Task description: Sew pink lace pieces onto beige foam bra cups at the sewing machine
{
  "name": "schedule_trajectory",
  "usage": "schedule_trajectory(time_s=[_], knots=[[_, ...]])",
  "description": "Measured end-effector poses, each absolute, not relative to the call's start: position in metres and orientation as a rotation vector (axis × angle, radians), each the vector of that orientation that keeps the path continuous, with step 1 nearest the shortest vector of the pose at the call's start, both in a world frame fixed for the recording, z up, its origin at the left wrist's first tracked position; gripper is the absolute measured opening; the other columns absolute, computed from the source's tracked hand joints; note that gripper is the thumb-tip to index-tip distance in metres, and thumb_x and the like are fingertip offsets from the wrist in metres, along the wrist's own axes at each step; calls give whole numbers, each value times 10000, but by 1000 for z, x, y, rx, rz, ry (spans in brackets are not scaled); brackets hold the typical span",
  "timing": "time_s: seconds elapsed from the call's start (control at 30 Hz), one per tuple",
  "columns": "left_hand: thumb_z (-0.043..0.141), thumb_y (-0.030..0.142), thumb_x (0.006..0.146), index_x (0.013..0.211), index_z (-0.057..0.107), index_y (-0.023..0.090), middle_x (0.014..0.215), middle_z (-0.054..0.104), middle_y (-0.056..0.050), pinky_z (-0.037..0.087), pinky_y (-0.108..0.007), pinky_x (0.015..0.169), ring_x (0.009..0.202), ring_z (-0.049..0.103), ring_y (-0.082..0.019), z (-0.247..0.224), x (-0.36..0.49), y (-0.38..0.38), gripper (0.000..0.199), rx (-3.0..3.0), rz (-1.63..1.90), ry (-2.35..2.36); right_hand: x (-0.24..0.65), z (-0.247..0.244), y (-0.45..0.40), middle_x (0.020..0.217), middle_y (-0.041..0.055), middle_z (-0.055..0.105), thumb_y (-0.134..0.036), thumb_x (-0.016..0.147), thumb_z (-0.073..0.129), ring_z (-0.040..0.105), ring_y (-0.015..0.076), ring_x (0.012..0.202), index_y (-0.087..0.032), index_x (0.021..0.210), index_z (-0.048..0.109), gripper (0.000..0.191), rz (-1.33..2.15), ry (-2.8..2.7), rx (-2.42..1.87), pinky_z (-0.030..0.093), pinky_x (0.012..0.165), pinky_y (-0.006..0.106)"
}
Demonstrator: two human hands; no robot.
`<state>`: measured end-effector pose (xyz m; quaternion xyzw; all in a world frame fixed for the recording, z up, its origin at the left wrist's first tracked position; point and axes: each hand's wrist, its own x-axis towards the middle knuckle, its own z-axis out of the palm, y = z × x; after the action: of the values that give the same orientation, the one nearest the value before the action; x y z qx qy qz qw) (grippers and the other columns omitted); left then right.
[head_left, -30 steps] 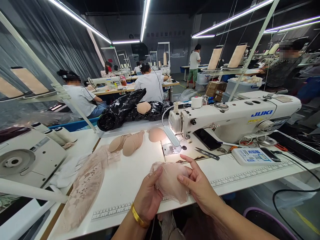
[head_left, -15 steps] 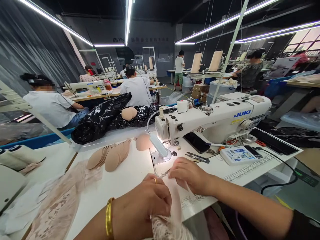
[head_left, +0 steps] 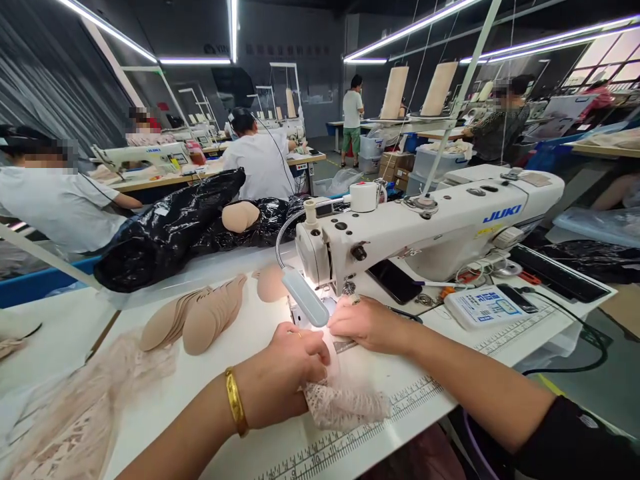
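A piece of pale pink lace fabric (head_left: 345,403) lies over the table edge ruler just in front of the sewing machine (head_left: 430,223). My left hand (head_left: 287,367), with a gold bracelet at the wrist, is closed on this fabric. Close to the needle area, my right hand (head_left: 367,323) pinches the fabric's far end with bent fingers. The lamp head (head_left: 306,297) hangs over the needle plate and hides part of it. Stacked beige bra cups (head_left: 213,320) lie left of my hands, and a single cup (head_left: 271,283) sits behind the lamp.
More lace (head_left: 85,407) spreads at the table's left. A black plastic bag (head_left: 170,223) with a cup on it lies behind. Right of the machine head are a phone (head_left: 395,280) and a white box (head_left: 490,307). Co-workers sit at other machines, and one person (head_left: 353,117) stands further back.
Both hands have moved forward to the needle area with the lace fabric, which now rests on the table. My right hand now covers most of the thread snips. The view has shifted.
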<state>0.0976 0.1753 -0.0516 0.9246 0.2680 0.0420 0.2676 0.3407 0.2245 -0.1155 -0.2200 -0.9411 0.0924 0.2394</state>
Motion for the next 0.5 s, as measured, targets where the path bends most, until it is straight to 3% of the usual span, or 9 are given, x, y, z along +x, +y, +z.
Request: schedule_trajectory(time_s=[0.2,0.4,0.5], knots=[[655,26,663,632,592,174,1064,704,9,270,-354,874,896,644,-198,-51,97,181,164,2494,131,735,341,-117,230,1004,4,753,32,861,469,562,185,870,-221,878,681,332,217,-2574,-620,364,741,303],[655,50,698,668,611,187,1039,708,19,271,-337,849,802,619,-164,-52,97,187,147,2496,157,711,341,-116,229,871,25,723,-21,927,446,531,207,857,-239,939,733,360,232,-2567,-702,374,781,325],[659,63,715,666,601,188,1046,714,5,273,-343,860,869,635,-198,-52,97,190,146,2504,135,714,341,-116,230,871,34,715,-48,944,470,529,214,871,-242,999,750,346,251,-2543,-743,375,794,330]])
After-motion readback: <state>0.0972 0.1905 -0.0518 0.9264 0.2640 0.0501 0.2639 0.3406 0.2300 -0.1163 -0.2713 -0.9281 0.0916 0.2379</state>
